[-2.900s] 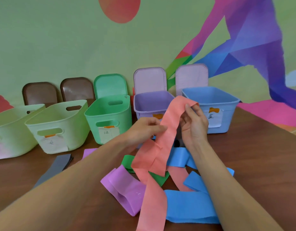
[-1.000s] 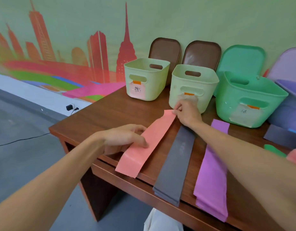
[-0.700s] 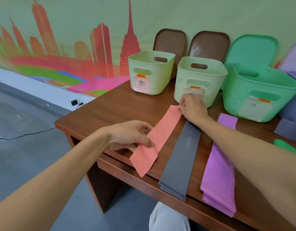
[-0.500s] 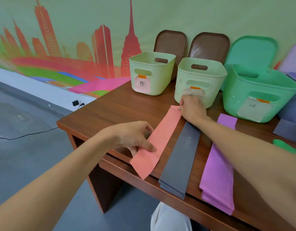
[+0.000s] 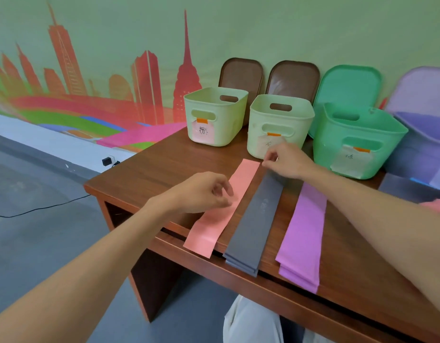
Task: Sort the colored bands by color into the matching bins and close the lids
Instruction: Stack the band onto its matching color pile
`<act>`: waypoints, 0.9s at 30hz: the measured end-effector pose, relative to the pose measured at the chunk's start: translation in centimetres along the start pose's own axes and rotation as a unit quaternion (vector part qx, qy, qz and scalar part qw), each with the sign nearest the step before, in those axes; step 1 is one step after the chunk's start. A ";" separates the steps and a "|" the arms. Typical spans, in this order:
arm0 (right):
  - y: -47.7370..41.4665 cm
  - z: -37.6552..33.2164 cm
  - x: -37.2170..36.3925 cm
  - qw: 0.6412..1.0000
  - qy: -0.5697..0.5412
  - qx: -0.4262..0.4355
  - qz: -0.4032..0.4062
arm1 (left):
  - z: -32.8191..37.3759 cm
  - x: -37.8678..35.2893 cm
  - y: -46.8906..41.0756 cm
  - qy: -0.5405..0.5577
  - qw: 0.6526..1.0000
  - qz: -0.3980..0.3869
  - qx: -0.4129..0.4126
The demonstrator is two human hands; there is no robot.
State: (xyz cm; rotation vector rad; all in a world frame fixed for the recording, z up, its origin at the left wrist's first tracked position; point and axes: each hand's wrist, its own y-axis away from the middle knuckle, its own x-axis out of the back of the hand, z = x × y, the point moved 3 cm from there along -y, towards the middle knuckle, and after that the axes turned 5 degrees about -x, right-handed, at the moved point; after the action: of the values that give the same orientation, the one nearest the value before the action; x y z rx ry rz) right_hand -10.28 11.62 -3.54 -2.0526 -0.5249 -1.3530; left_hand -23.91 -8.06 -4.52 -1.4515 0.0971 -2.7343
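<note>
Salmon band (image 5: 223,211) is the one being dealt with right now, and it's getting laid out on the table (image 5: 144,169) rather than dropped in a bin, so I'd call this the lining-up part of the sort.

Going left to right: the left hand (image 5: 201,191) hovers at the band's left edge, fingers loosely curled with nothing in them. The band lies flat and lengthwise, near end drooping off the front of the table, far end just short of the bins. The right hand (image 5: 285,162) sits at the far right corner with thumb and finger pinched together. It's a bit blurry there, so I can't tell if the corner is actually between them or they're pinching air.

Just beside it is a grey band (image 5: 257,221) (looks like a couple stacked), then a purple band (image 5: 303,233), both hanging off the front edge too.

Along the back: first pale bin (image 5: 214,120) with a pinkish label, second pale bin (image 5: 280,125), green bin (image 5: 357,142), purple bin (image 5: 421,149) at the frame edge. All open, with two brown lids (image 5: 241,73) and a green lid (image 5: 347,85) propped against the wall.

My guess for the next move: either grab another strip from the right, where a salmon scrap (image 5: 436,206) peeks in, or start binning. Salmon probably goes in the first pale bin. These are floppy, so it wants gathering up first or it'll drape over the rim and block the lid.
</note>
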 end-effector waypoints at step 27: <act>19.8 18.7 12.5 0.993 -0.013 -0.118 0.013 | 20.5 -18.5 -13.1 0.073 0.985 0.066 -0.143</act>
State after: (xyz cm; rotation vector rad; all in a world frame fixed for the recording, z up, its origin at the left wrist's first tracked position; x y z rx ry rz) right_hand 19.63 9.85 -2.84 -2.2594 -0.3610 -1.4317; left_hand 3.31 5.54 -7.27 -1.2415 0.5905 -2.8005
